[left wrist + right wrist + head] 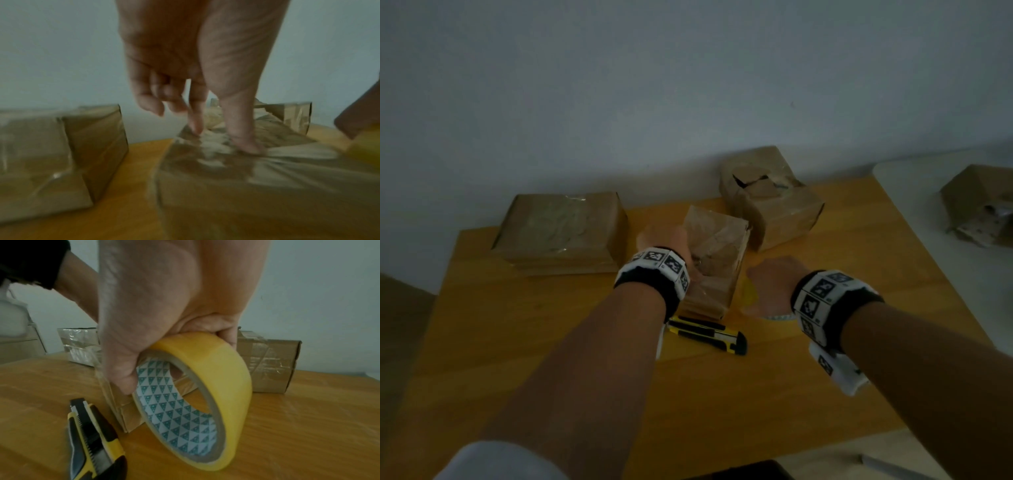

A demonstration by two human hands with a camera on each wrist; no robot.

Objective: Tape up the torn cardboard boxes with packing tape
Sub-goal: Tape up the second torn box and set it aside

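Step in hand: I judge I am laying a strip of tape over the torn top of the middle box; the strip itself is hard to make out in this dim light.
Left hand: my thumb and a fingertip press down on the crinkled, glossy top of the middle box; the other fingers hang loosely curled and hold nothing.
Right hand: my fingers wrap round the yellow tape roll, thumb hooked inside its patterned core, firmly gripped.
Tape roll position: just to the right of the middle box, low over the tabletop; I cannot tell if it touches.
Knife: the yellow and black cutter lies on the tabletop just in front of the middle box, untouched.
Other boxes: a flat box sits on the left, looking already glossy with tape; a torn box behind on the right is still open at the top.
Next move: I expect to keep the left thumb pinning the strip, pull the roll taut, then cut with the knife.
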